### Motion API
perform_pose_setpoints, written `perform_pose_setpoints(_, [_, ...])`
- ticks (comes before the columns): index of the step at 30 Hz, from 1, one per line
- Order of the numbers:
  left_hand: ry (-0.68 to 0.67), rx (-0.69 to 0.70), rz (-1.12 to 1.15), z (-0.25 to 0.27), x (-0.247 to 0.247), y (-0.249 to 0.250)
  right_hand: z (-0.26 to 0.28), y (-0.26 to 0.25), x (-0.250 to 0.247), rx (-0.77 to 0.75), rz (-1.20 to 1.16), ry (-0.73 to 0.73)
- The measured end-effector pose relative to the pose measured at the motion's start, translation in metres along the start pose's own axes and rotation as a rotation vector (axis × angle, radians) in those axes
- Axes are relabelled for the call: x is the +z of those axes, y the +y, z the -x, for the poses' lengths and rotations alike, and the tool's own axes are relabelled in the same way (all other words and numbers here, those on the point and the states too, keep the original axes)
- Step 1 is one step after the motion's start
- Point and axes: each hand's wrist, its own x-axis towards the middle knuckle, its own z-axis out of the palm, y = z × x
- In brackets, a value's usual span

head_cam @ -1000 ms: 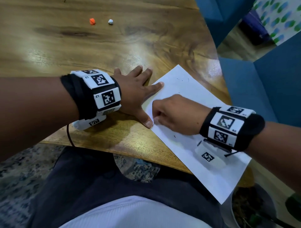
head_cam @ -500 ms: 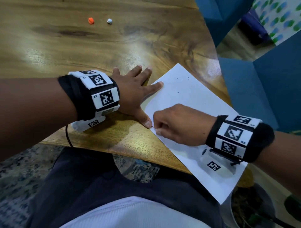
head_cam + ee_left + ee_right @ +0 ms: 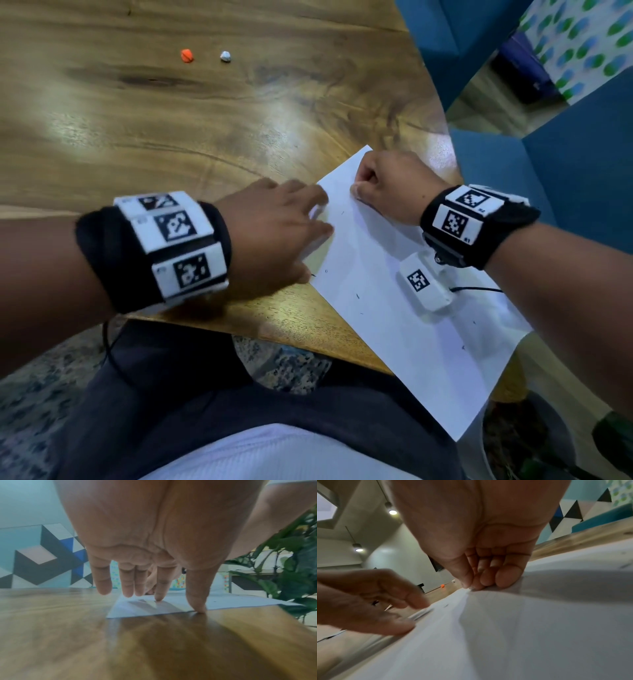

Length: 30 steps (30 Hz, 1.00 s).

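Two-handedly working the sheet of paper [image 3: 394, 325], lying askew at the near right edge of the wooden table [image 3: 171, 144] and overhanging it. Pinching up a ridge near its far corner with the curled thumb and fingers of the right hand [image 3: 387, 185], while touching its left edge with the straight index fingertip and thumb of the relaxed left hand [image 3: 270, 233]. Leaving an orange pellet [image 3: 187, 56] and a white pellet [image 3: 225, 56] far across the table.
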Motion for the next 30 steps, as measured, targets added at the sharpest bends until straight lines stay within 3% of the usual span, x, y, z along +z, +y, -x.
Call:
perform_pose_setpoints(7, [-0.017,-0.001,0.101,0.015,0.018,0.014,0.020,-0.030,0.019,-0.172,0.019,-0.066])
perform_pose_setpoints(16, [-0.033,0.013,0.155,0.014,0.016,0.015,-0.053,-0.016,0.001,-0.068,0.129,0.039])
perform_pose_setpoints(19, [-0.028,0.015,0.155,0.014,0.017,0.015,-0.035,-0.016,0.003,-0.104,0.103,0.032])
perform_pose_setpoints(24, [0.013,0.016,0.155,0.015,0.020,0.016,0.010,-0.022,0.017,-0.256,0.071,-0.101])
perform_pose_setpoints(30, [0.029,0.016,0.122,0.016,0.021,0.018,-0.035,0.000,-0.001,-0.037,0.138,0.037])
